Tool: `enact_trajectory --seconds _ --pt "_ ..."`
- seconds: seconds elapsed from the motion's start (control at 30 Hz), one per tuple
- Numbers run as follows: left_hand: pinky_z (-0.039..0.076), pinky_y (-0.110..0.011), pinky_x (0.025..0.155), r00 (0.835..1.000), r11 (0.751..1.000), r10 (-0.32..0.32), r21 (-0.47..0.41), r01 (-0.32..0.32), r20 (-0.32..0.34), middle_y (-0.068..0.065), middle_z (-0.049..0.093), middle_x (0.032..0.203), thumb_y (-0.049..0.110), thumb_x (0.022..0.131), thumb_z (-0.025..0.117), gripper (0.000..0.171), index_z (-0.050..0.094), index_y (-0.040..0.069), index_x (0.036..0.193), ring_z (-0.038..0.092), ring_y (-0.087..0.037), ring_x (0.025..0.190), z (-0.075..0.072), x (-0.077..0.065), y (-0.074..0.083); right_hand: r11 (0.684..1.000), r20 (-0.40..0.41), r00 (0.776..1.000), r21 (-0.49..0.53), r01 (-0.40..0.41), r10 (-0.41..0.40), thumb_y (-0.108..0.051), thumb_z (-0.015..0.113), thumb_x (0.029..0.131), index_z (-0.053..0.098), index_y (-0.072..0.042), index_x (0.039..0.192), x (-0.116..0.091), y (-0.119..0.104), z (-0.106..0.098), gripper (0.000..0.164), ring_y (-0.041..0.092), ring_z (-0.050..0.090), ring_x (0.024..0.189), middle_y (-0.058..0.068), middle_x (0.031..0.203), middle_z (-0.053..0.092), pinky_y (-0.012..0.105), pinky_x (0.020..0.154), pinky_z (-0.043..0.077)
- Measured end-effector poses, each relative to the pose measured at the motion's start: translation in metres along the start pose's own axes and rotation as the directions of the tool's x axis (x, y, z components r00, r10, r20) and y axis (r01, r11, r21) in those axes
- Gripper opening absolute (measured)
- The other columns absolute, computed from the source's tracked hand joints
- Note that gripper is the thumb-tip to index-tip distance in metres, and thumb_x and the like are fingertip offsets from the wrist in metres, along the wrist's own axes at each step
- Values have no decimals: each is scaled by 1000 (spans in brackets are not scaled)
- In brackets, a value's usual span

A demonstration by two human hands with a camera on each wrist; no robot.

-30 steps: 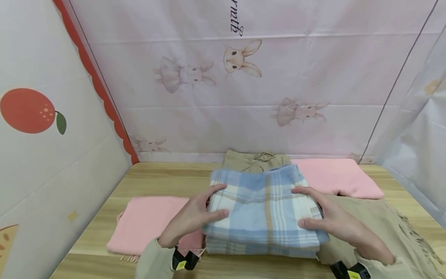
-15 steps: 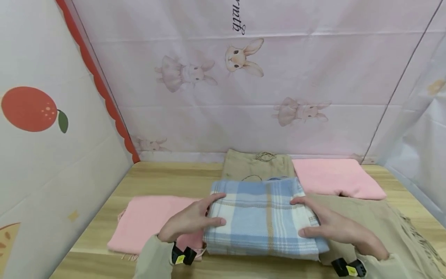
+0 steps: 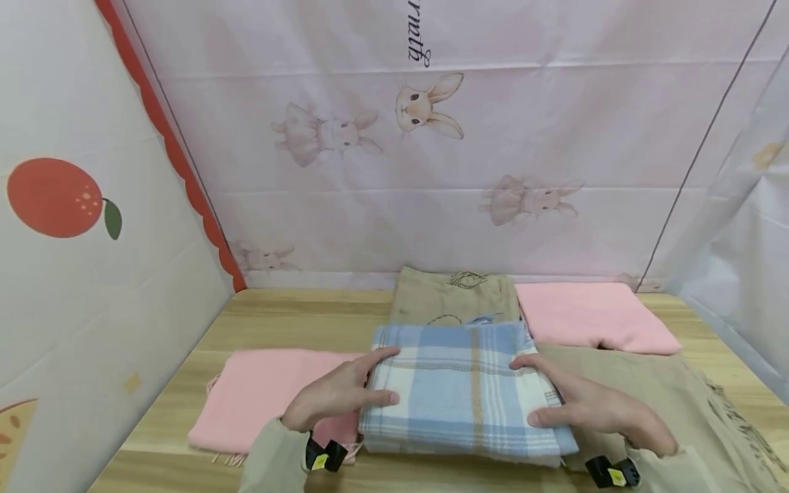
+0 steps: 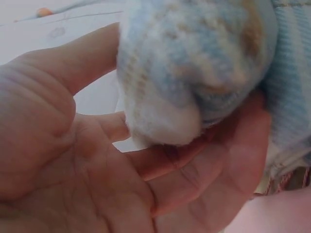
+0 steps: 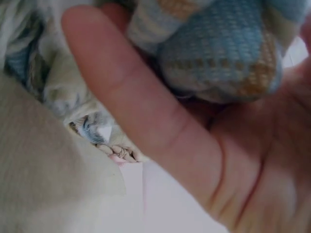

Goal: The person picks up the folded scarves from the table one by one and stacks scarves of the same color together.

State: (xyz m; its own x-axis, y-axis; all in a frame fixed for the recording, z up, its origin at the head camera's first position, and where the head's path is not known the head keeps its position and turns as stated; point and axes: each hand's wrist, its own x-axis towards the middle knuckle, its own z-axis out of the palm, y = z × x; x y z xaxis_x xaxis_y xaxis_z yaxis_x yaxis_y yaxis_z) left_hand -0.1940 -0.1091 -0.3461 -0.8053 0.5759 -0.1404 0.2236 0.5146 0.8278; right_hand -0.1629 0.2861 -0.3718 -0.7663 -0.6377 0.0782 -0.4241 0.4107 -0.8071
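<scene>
A blue and white plaid scarf (image 3: 437, 394) with tan stripes lies folded into a thick pad at the front middle of the table. On its left side, my left hand (image 3: 342, 394) grips the folded edge, thumb on top. The left wrist view shows its fingers (image 4: 194, 174) curled beneath the fold. My right hand (image 3: 582, 397) holds the opposite edge with its thumb over the top. In the right wrist view a finger (image 5: 141, 107) runs below the plaid folds. Most fingertips are hidden under the cloth in the head view.
Left of the plaid scarf lies a folded pink scarf (image 3: 265, 390) with fringe. Behind it is a folded khaki scarf (image 3: 425, 294), with another pink folded cloth (image 3: 592, 315) at back right. A khaki fringed cloth (image 3: 653, 383) spreads under my right forearm. Printed curtains enclose the wooden table (image 3: 296, 311).
The far edge of the plaid scarf has come down and nearer, uncovering more of the khaki scarf behind. Both hands have lowered slightly and keep hold of its sides.
</scene>
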Motion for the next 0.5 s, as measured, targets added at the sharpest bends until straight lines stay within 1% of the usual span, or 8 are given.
enact_trajectory --seconds 0.1,0.13,0.2,0.27,0.4,0.47,0.5 --pt "34 -58 110 1000 1000 -8 -3 8 2 -21 37 157 29 96 72 72 38 15 157 34 -37 143 2 1 -1 1000 5 1000 -10 10 -10 -15 68 97 37 -11 149 -1 2 0 60 -4 32 132 20 149 39 23 99 38" --pt "35 -58 109 1000 1000 -12 -1 12 3 -20 37 157 30 97 72 71 38 16 158 36 -37 143 2 1 -1 1000 6 1000 -13 12 -12 -14 68 97 37 -11 149 -1 2 0 61 -4 32 132 20 149 39 23 99 39" --pt "36 -59 108 1000 1000 -13 7 13 3 -20 37 158 31 97 72 71 38 16 158 36 -38 142 2 1 -1 999 6 1000 -28 19 -19 -15 69 97 36 -11 149 0 3 0 62 -2 33 132 20 149 39 24 98 40" --pt "36 -59 107 1000 1000 -15 18 15 2 -20 36 158 32 97 71 72 37 16 158 35 -39 143 2 1 -1 999 5 1000 -37 21 -21 -15 69 97 36 -11 149 1 4 0 62 7 36 134 20 148 39 25 97 41" --pt "36 -61 107 1000 998 7 65 -6 -23 -23 38 156 31 96 73 73 37 14 158 37 -42 141 1 1 -1 999 -5 1000 -48 10 -10 -16 71 95 38 -9 147 3 4 1 62 36 37 133 24 147 39 27 96 41" --pt "35 -62 107 999 996 18 83 -15 -38 -24 39 155 30 95 73 73 38 14 157 38 -43 140 2 1 -1 999 -12 1000 -53 6 -7 -16 71 95 38 -8 146 4 4 2 61 44 37 130 26 147 38 28 95 41" --pt "36 -62 107 999 996 19 83 -15 -44 -24 40 155 30 95 74 73 38 13 157 39 -43 140 3 2 -1 998 -16 1000 -57 6 -7 -16 72 95 38 -8 146 4 5 2 61 43 37 129 27 147 38 28 95 42"
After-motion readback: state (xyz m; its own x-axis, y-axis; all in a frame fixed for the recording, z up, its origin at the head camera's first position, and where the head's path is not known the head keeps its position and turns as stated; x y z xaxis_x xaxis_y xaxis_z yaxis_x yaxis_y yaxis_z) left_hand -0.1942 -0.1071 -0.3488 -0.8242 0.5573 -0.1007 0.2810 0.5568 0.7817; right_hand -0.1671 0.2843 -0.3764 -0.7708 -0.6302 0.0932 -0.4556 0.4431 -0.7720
